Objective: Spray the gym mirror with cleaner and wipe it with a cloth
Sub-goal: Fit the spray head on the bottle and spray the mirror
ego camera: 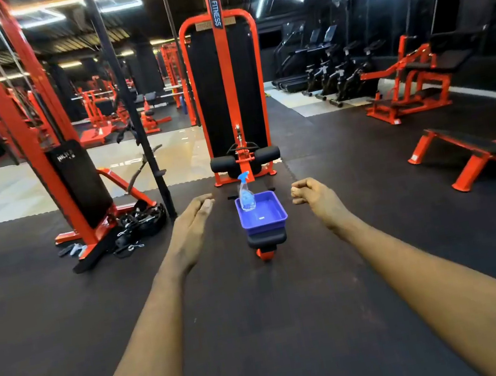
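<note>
Two bare hands reach forward: left hand flat, grip apart; right hand curled together, empty. Between them, a spray bottle stands upright in a blue tray.

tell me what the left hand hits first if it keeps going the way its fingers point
Probably nothing close: the left hand points up-right, passing left of the spray bottle toward the orange machine's base. Depth is unclear.

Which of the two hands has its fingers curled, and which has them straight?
The right hand, right of the blue tray, has curled fingers and holds nothing. The left hand, left of the tray, has straight fingers.
</note>
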A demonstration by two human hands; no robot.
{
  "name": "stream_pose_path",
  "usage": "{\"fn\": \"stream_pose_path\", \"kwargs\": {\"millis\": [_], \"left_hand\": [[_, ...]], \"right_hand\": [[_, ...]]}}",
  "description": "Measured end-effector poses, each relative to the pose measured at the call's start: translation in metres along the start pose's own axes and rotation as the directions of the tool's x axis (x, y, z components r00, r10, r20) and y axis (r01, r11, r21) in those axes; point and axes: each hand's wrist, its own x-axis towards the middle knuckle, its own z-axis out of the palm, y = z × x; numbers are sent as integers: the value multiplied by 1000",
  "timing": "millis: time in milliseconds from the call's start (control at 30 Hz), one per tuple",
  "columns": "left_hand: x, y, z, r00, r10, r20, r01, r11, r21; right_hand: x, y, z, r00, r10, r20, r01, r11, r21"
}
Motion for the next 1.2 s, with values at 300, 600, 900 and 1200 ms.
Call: {"fn": "stream_pose_path", "kwargs": {"millis": [300,600,900,1200], "left_hand": [[152,-101,2,995,-69,78,76,994,-84],[335,-194,-14,979,-111,174,129,987,-94],[500,-300,35,958,-117,261,134,990,-50],[670,-387,86,939,-184,289,182,983,37]], "right_hand": [[168,41,77,999,38,14,-38,999,23],[336,47,152,996,84,-41,-84,996,6],[502,123,189,987,140,-76,-135,989,59],[673,192,222,958,278,-69,-272,958,93]]}}
